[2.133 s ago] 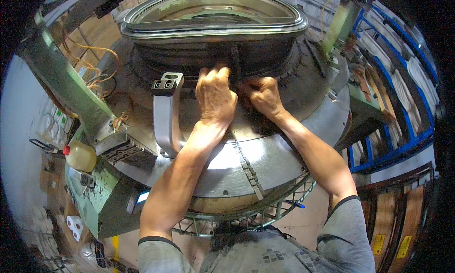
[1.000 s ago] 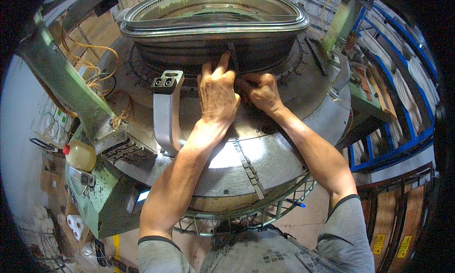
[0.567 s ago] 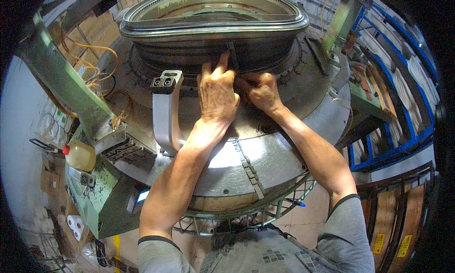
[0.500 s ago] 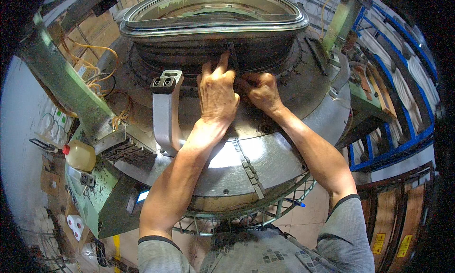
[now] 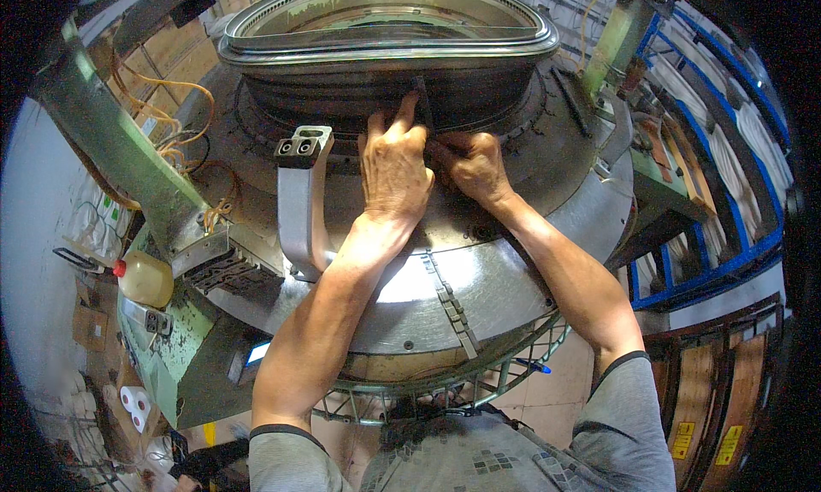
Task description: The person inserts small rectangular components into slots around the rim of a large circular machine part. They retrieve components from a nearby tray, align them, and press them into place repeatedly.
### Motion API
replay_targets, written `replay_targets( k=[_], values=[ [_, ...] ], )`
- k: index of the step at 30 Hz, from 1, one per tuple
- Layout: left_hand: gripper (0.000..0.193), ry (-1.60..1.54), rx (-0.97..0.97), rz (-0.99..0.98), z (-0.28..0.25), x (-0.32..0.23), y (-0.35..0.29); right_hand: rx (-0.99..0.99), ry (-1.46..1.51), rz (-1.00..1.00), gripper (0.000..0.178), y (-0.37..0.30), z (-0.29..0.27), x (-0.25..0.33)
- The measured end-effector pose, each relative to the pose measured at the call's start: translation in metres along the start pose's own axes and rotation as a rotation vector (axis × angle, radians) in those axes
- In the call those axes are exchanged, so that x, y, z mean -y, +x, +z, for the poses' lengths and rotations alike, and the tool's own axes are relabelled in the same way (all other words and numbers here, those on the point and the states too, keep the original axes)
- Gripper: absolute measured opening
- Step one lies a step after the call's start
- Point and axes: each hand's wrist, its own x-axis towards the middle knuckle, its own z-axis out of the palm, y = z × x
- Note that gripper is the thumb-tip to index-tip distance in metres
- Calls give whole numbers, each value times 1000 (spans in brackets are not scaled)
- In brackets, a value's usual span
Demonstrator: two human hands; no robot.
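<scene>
A round steel machine drum (image 5: 342, 94) with a polished upper rim rises before me. Against its front stands a thin dark strip (image 5: 427, 109), tilted slightly. My left hand (image 5: 395, 171) is over the ring below the drum, fingers apart, its index finger stretched up beside the strip. Its thumb is mostly hidden. My right hand (image 5: 477, 165) is closed at the strip's lower end, thumb and forefinger pinched there. The fingertips are in shadow. Beneath both hands lies the wide, shiny metal ring plate (image 5: 385, 308), crossed by a stepped row of small metal pieces (image 5: 451, 306).
A grey upright bracket (image 5: 299, 201) stands left of my left forearm. Green machine arms (image 5: 128, 137) with orange cables rise at the left, above a yellowish jug (image 5: 144, 280) with a red cap. Blue racking (image 5: 714, 282) holds white rolls at the right.
Both hands stay almost in place at the strip, with only slight finger movement. The drum and bracket sit slightly farther right in view. A dark shape has appeared at the lower left.
</scene>
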Motion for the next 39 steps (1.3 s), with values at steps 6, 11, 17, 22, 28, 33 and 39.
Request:
replay_targets(
  k=[6,11,17,22,28,33,39],
  values=[
    [26,-43,-34,48,-1,1,0,6,-9,9,20,0,-2,5],
    [29,-5,-7,9,1,1,0,15,14,20,22,-1,-1,5],
    [28,-20,-5,7,1,1,0,-5,-2,-15,24,0,0,1],
    [28,-19,-19,22,1,1,0,-3,-25,-13,23,0,0,1],
    [29,-26,-27,17,1,1,0,-5,1,-19,23,-1,-1,1],
    [29,-3,-18,17,1,0,0,33,-69,-90,15,1,-1,-3],
    [28,-4,-25,20,1,0,0,5,5,-12,27,0,0,-3]
  ],
)
